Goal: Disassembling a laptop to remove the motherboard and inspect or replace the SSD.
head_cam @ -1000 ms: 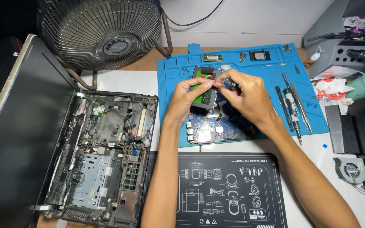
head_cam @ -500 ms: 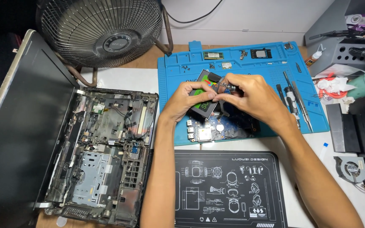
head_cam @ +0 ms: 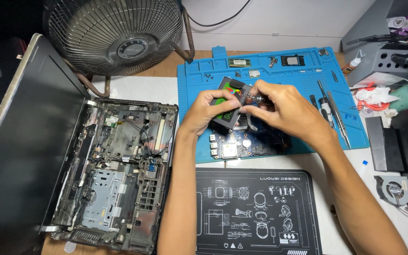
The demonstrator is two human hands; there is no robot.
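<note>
Blue mat [head_cam: 270,71] | both grips closed on drive [head_cam: 227,106]: left hand [head_cam: 208,111], right hand [head_cam: 279,111] | motherboard [head_cam: 246,144] beneath

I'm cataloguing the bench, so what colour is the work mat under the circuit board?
Bright blue; the work mat shows best in the head view.

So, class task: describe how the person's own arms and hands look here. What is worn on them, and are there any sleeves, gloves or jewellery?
Both arms are bare right up to the picture's lower edge: no sleeves show. The left hand and right hand wear no gloves. No watch, bracelet or ring is visible, and no markings show on either forearm.
</note>
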